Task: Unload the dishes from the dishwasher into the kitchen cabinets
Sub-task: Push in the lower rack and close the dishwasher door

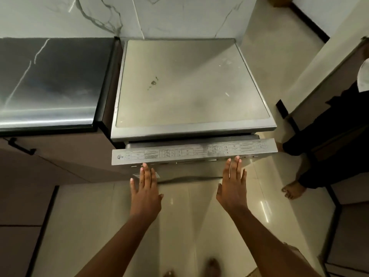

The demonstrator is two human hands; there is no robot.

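Where the door's point(194, 153) top edge tips out from the dishwasher point(191, 86), a strip of printed tables runs along it; only a round mark with "13" at its left end reads, the rest being too small. The door stands ajar, just below the steel top. Both hands reach to it with fingers straight and spread, grasping nothing: the left hand point(145, 188) has its fingertips at the door's lower edge left of middle, the right hand point(232, 184) likewise toward the right. A counter point(50, 80) adjoins on the left.
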